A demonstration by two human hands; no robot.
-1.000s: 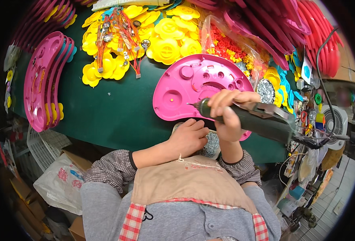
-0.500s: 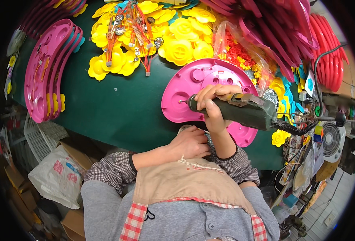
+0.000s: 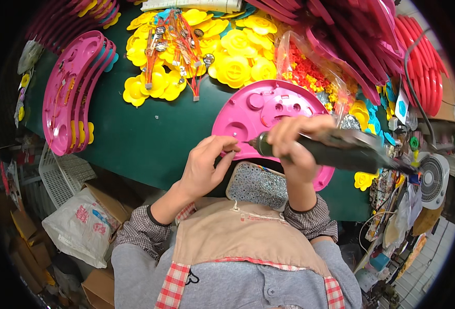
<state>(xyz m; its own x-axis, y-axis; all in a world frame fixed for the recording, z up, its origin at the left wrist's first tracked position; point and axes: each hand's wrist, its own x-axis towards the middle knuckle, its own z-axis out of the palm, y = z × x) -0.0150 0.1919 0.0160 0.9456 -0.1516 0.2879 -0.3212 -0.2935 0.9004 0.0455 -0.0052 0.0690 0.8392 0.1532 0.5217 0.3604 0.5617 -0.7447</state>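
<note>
- From my remote seat, I see the pink kidney-shaped plastic shell [image 3: 256, 116] on the dark green table [image 3: 135, 134], directly ahead of the wearer; its hollow side faces up, presumably so the inner posts can be reached.
- My right hand [image 3: 297, 144] is wrapped round a dark electric screwdriver [image 3: 338, 150], held nearly level with its nose pointing left over the shell; that grip likely steadies the long body.
- My left hand [image 3: 205, 165] is at the shell's lower-left edge, thumb and forefinger drawn close, near the driver's nose; I cannot tell whether they pinch anything.
- A shallow tray [image 3: 235, 176] of small metal screws [image 3: 258, 185] lies between the forearms, probably for short reaches.
- Yellow flower-shaped pieces [image 3: 235, 67] and wired bundles [image 3: 186, 56] lie beyond, leaving working room.
</note>
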